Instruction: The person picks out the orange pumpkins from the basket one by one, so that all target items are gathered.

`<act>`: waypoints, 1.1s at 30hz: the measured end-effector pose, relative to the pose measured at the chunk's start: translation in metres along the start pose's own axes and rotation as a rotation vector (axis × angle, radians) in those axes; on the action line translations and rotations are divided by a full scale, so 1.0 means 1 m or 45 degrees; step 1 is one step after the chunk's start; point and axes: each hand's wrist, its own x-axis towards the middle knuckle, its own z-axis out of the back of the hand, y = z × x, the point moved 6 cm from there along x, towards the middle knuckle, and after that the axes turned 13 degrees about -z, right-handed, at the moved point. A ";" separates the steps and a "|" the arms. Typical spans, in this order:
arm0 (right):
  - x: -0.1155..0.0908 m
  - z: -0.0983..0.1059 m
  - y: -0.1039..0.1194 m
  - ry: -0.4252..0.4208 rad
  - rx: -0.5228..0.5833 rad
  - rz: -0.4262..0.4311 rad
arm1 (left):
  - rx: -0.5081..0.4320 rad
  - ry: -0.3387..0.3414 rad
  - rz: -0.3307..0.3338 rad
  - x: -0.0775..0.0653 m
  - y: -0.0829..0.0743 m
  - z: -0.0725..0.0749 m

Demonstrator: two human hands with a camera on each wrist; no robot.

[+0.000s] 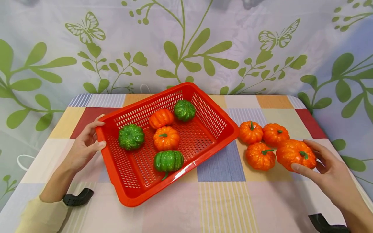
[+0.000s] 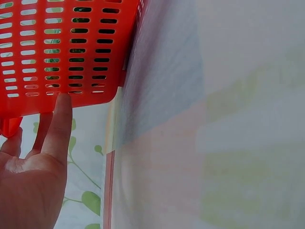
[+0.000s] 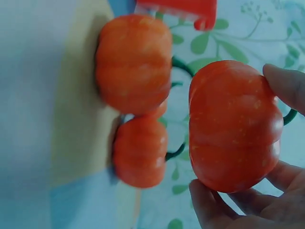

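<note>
My left hand [image 1: 83, 149] grips the left end of a red plastic basket [image 1: 201, 163], thumb and fingertips at its rim. The left wrist view shows the fingers against the slotted wall [image 2: 62, 52]. Inside the basket lie three green pumpkins, one at the left [image 1: 131, 137], one at the back [image 1: 185, 110] and one at the front [image 1: 168, 160], with two orange pumpkins [image 1: 166, 138] between them. My right hand [image 1: 329, 171] holds an orange pumpkin [image 1: 295, 154] between thumb and fingers, raised above the table in the right wrist view, its green stem toward the palm.
Three more orange pumpkins stand in a cluster right of the basket: one at the back left [image 1: 251, 132], one at the back right [image 1: 275, 134], one in front [image 1: 260, 156]. A patchwork cloth [image 1: 175, 213] covers the table. Behind it hangs a leaf-patterned curtain [image 1: 116, 38].
</note>
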 end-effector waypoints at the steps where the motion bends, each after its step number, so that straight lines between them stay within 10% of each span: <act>1: 0.002 0.001 -0.004 -0.002 -0.006 -0.010 | 0.000 0.000 0.002 0.000 0.000 0.000; 33: 0.021 -0.013 -0.056 0.192 -0.011 -0.093 | 0.038 -0.014 0.024 -0.001 -0.001 -0.001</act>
